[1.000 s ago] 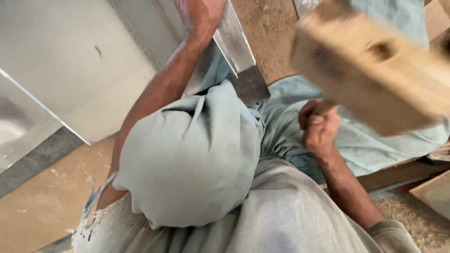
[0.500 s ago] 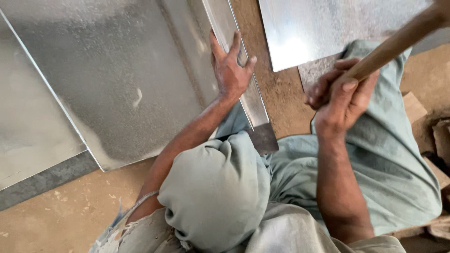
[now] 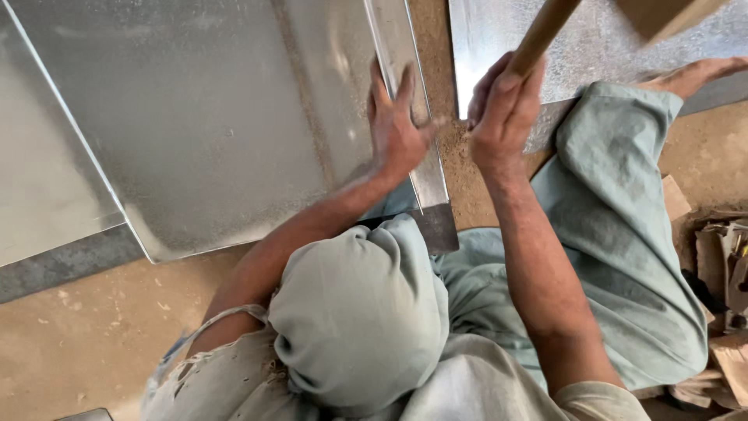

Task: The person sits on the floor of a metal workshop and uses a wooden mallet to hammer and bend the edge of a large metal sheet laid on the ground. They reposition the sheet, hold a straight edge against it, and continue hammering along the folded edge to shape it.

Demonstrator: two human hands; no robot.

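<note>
My left hand (image 3: 396, 129) lies flat, fingers spread, on the right edge of a large grey metal sheet (image 3: 210, 117), pressing on its folded edge strip (image 3: 405, 93). My right hand (image 3: 502, 109) is closed around the wooden handle of a mallet (image 3: 545, 31), whose wooden head (image 3: 662, 12) is at the top right of the view. My knees in pale green trousers (image 3: 366, 304) fill the lower middle.
A second metal sheet (image 3: 608, 47) lies at the top right, with a bare foot (image 3: 693, 74) resting at its edge. The floor (image 3: 86, 335) is sandy and dusty. Scraps and cardboard (image 3: 721, 273) sit at the right edge.
The view has tilted down and forward. The mallet swung from close overhead down toward the sheet's edge, and my left hand stayed pressed on the folded strip.
</note>
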